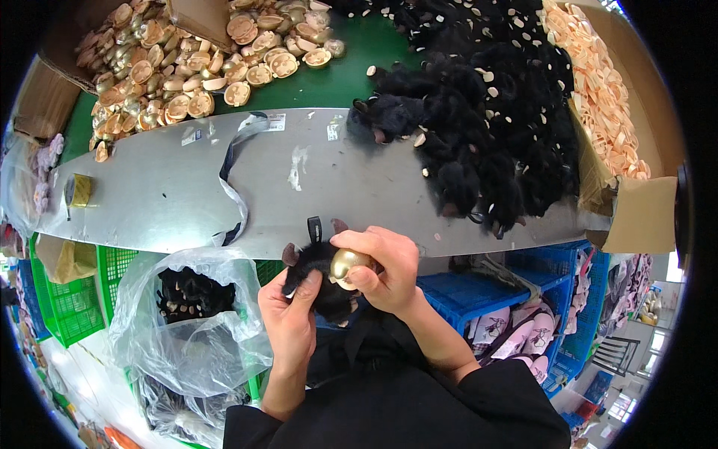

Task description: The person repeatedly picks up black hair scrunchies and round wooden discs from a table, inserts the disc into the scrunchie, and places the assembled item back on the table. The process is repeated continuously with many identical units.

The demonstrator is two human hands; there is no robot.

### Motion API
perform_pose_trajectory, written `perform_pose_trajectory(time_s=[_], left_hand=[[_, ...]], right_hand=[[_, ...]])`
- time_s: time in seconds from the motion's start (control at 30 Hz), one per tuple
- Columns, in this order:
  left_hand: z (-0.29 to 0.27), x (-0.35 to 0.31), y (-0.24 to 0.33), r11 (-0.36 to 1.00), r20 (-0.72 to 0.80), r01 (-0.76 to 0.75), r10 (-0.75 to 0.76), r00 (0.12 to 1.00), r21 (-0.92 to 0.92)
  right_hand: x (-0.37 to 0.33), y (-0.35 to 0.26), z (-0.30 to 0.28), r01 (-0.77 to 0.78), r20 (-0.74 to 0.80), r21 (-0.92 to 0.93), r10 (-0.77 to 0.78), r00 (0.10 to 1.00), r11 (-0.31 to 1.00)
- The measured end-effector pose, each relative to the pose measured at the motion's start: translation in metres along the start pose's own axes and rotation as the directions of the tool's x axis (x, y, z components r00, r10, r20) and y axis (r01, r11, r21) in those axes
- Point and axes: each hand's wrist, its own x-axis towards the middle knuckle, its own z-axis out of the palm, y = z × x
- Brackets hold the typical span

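Note:
Near the table's front edge, my left hand [293,310] grips a small black plush toy [320,258] with pinkish-brown ears and a black loop tag sticking up from it. My left thumb presses into the fur. In my right hand [385,266] is a shiny gold half-shell [348,265], its rounded side toward me, held against the plush toy's right side. The fingers wrap over the shell's top and the thumb is below it. What lies between shell and fur is hidden.
A pile of gold-and-peach half-shells [179,82] lies at the back left. Black plush pieces [486,112] heap at the right, beside a carton of peach plastic parts [598,90]. A tape roll [78,191] stands far left; a plastic bag [187,344] and blue crates [479,295] sit below.

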Motion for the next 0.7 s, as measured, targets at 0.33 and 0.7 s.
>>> perform_pose_trajectory(time_s=[0.33, 0.7], left_hand=[[-0.0004, 0.0021, -0.0011, 0.999, 0.037, 0.046, -0.045, 0.998, -0.022], [0.0034, 0.0020, -0.0004, 0.995, 0.024, 0.018, -0.021, 0.999, 0.095]], right_hand=[[-0.0018, 0.0019, -0.0030, 0.039, 0.003, -0.031, -0.039, 0.999, 0.999], [-0.0068, 0.0047, -0.0064, 0.197, -0.039, -0.284, -0.216, 0.976, 0.938]])
